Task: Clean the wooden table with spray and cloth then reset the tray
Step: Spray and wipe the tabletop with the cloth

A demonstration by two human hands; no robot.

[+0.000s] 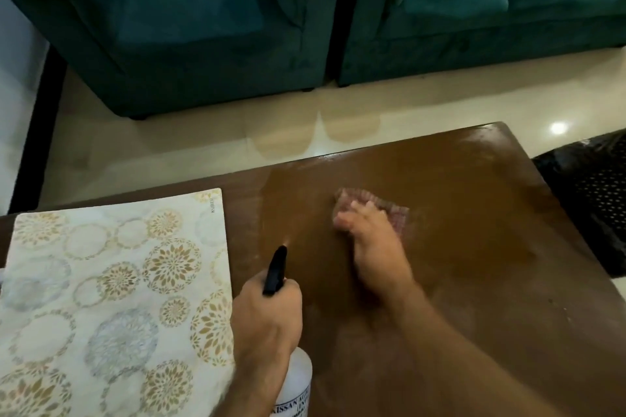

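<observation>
Wiping is the step in hand — right hand (369,240) presses a pinkish checked cloth (389,210) flat on the brown wooden table (474,213), left hand (267,318) grips the white spray bottle (298,382) — next, probably clearing the patterned mat (111,281).

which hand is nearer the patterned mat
Left. The left hand, gripping the spray bottle, sits right beside the patterned mat at its right edge. The right hand presses the cloth farther right on the wooden table.
</observation>
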